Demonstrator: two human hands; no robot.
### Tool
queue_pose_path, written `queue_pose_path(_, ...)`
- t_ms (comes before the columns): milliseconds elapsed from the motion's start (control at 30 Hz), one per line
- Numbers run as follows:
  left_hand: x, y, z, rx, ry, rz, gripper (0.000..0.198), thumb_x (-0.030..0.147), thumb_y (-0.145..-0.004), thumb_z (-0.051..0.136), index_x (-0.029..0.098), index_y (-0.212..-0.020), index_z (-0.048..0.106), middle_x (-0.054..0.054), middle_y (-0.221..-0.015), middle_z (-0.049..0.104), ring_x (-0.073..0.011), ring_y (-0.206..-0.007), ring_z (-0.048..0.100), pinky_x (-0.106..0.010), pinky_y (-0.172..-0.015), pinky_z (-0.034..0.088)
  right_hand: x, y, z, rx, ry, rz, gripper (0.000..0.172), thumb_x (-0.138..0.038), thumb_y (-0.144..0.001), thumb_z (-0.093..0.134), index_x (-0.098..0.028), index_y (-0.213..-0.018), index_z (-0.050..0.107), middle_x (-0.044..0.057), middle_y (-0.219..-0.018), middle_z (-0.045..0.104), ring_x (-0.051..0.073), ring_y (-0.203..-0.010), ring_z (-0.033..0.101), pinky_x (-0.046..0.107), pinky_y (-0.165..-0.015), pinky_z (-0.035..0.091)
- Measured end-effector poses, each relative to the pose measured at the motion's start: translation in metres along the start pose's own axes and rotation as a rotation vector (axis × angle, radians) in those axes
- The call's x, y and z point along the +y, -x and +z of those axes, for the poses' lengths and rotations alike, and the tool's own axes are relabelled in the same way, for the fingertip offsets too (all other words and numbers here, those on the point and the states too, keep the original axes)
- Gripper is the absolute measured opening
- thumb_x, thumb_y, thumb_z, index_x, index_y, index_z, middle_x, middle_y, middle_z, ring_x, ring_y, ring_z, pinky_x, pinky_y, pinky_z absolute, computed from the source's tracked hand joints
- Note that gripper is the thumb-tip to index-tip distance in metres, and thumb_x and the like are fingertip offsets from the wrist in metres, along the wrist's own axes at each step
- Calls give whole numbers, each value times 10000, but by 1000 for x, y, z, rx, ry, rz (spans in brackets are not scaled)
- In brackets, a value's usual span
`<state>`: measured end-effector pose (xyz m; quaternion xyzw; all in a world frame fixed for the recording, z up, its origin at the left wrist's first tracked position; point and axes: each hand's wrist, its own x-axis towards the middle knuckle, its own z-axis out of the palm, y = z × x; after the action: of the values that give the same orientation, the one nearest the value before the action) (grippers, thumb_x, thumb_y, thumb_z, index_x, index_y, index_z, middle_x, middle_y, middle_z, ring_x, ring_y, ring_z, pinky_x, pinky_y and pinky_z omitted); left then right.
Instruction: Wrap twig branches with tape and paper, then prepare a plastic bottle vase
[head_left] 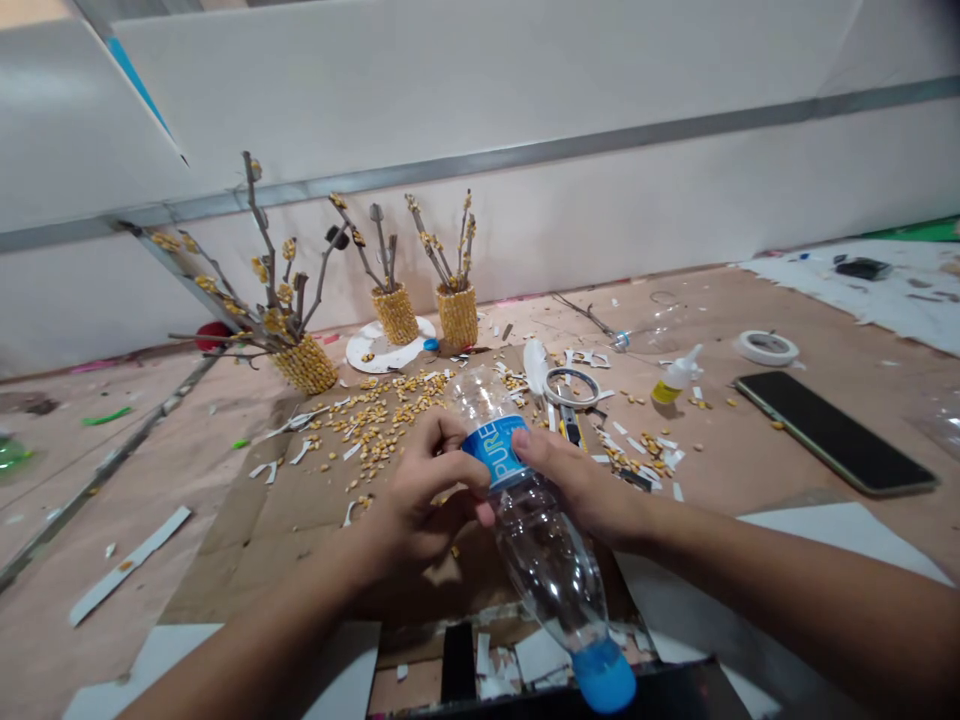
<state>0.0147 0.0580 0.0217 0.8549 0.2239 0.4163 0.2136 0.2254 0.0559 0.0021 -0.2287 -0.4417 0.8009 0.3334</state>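
A clear plastic bottle (551,565) lies between my hands, tilted with its blue cap (606,675) toward me and its base pointing away. Around its middle runs a blue label (499,450) marked PURE. My right hand (577,480) is closed on the bottle's right side, thumb on the label. On the other side, my left hand (435,485) has its fingers curled against the label's left edge; whether they pinch the label itself is hidden. Beneath the bottle is a sheet of brown cardboard (247,540) strewn with corn kernels (382,440).
Three corn-covered pots (395,315) with twigs stand toward the wall, one on a white disc (360,350). To the right are a tape roll (571,387), a cutter knife (570,425), a glue bottle (676,377), white tape (766,348) and a phone (834,430). Scissors (300,420) lie left.
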Motion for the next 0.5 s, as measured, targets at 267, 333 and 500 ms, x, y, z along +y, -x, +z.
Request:
queue_pose_path(267, 2, 1, -1, 30, -18, -6, 83, 217, -943, 748, 244, -931, 670, -6, -959, 411, -179, -892, 457, -295, -747, 460, -3, 1, 3, 5, 19, -2, 585, -688, -930, 663, -184, -1218, 587, 61, -897, 750, 156, -704, 673, 303, -687, 544)
queue_pose_path(333, 1, 0, -2, 28, -16, -4, 109, 240, -929, 772, 239, -899, 667, -5, -946, 410, -177, -878, 464, -291, -717, 455, -4, 2, 4, 9, 41, 1, 557, -689, -939, 647, -190, -1182, 600, 58, -901, 750, 154, -698, 667, 320, -715, 554)
queue_pose_path(500, -1, -1, -3, 16, -14, -15, 123, 226, -909, 793, 242, -876, 675, -11, -935, 437, -177, -852, 479, -293, -673, 444, -1, 3, 4, 25, 29, 13, 565, -695, -917, 672, -198, -1173, 589, 54, -911, 749, 150, -682, 661, 324, -714, 554)
